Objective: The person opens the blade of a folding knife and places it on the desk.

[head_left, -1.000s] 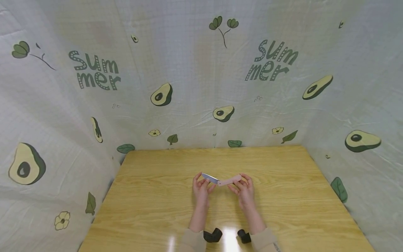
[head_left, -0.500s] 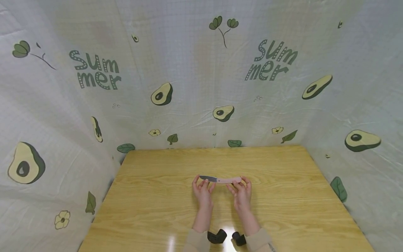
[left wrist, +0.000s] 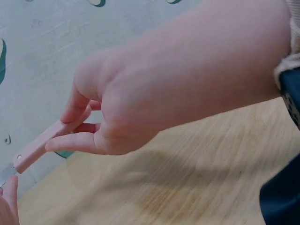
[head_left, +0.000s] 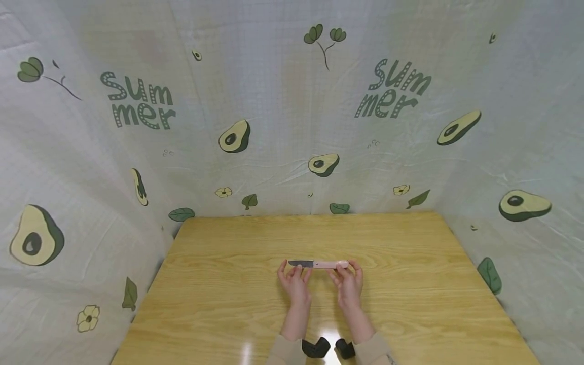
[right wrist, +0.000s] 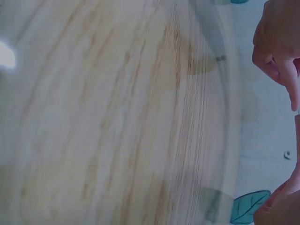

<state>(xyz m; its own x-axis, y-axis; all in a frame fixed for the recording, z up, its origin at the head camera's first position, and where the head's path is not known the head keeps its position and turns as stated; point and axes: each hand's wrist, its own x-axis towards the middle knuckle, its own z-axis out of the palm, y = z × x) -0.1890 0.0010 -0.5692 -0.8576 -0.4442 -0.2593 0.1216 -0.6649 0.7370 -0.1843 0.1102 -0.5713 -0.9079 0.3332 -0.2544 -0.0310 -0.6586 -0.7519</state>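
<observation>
A folding knife (head_left: 323, 264) with a pink handle and a dark grey blade (head_left: 301, 263) is held level above the table, blade and handle in one straight line. My left hand (head_left: 298, 291) pinches the blade, its fingertips near the point. On the other side, my right hand (head_left: 350, 291) pinches the end of the handle. From the left wrist view, my right hand's thumb and fingers sit on both sides of the pink handle (left wrist: 40, 144), while a bit of my left hand (left wrist: 8, 204) shows by the blade. The right wrist view barely shows the knife.
The wooden table (head_left: 219, 284) reaches back to a pale cloth (head_left: 274, 91) printed with avocados, leaves and "summer", which also hangs on both sides. Black wrist pieces (head_left: 316, 348) sit at the inner side of both sleeves.
The knife has gone from bent at its pivot to straight. Its pivot rises slightly, then both hands lower a little, and the forearms have drawn closer together.
</observation>
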